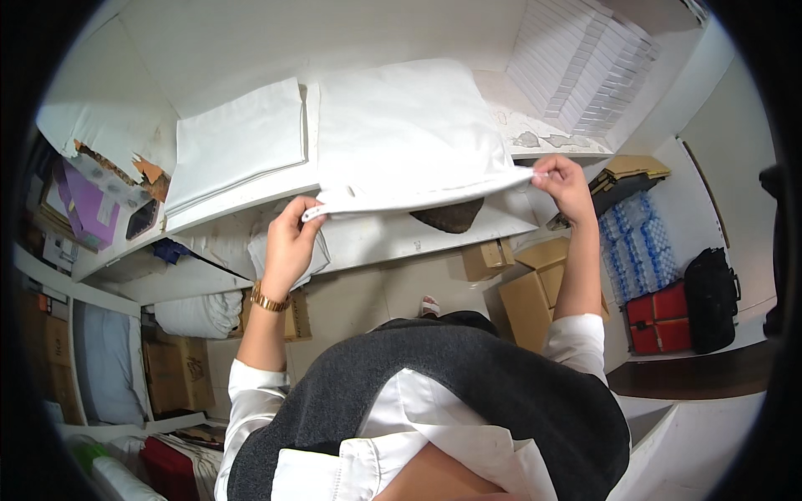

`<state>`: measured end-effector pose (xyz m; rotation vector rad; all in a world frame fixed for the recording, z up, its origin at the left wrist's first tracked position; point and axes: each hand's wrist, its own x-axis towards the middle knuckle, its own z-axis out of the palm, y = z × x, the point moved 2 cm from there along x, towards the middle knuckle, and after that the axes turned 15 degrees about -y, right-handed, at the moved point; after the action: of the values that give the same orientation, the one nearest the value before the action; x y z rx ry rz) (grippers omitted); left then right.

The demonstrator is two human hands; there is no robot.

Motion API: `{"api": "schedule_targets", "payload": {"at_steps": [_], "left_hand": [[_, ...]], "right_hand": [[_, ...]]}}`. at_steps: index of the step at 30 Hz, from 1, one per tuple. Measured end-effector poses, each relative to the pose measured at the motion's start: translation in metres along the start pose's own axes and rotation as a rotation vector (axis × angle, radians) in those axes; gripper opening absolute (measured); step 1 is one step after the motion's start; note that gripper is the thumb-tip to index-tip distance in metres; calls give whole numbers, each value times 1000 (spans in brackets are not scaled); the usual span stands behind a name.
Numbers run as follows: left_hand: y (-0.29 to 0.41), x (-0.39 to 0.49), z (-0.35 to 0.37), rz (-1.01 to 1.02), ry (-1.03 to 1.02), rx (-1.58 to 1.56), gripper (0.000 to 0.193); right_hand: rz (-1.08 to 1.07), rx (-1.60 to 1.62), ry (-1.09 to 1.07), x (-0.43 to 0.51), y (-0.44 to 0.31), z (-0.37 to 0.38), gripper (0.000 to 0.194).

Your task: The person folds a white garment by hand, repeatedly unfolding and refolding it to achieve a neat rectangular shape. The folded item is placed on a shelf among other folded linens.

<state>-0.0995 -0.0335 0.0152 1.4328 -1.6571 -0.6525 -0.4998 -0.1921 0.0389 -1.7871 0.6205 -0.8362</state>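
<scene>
A white cloth (pixel 407 125) lies over the shelf, its near edge raised off the front. My left hand (pixel 293 235) pinches one end of that edge between thumb and fingers. At the opposite end, my right hand (pixel 561 185) pinches the edge's other corner. Between the hands the edge runs as a taut, narrow band. To the left of it, a folded white cloth (pixel 241 147) rests flat on the same shelf.
Stacked white boxes (pixel 576 69) stand at the back right. A phone (pixel 142 219) and a purple box (pixel 84 203) are at the left. Below are a lower shelf (pixel 376 241), cardboard boxes (pixel 526 300), wrapped bottles (pixel 639 250) and a red bag (pixel 658 319).
</scene>
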Motion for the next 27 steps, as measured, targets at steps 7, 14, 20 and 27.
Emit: {"api": "schedule_targets", "payload": {"at_steps": [7, 14, 20, 27], "left_hand": [[24, -7, -25, 18, -269, -58, 10], [26, 36, -67, 219, -835, -171, 15], [19, 131, -28, 719, -1338, -783, 21], [78, 139, -17, 1107, -1855, -758, 16]], "right_hand": [[-73, 234, -163, -25, -23, 7, 12], [-72, 160, -303, -11, -45, -1, 11], [-148, 192, -330, 26, -37, -8, 13], [-510, 232, -525, 43, -52, -46, 13]]}}
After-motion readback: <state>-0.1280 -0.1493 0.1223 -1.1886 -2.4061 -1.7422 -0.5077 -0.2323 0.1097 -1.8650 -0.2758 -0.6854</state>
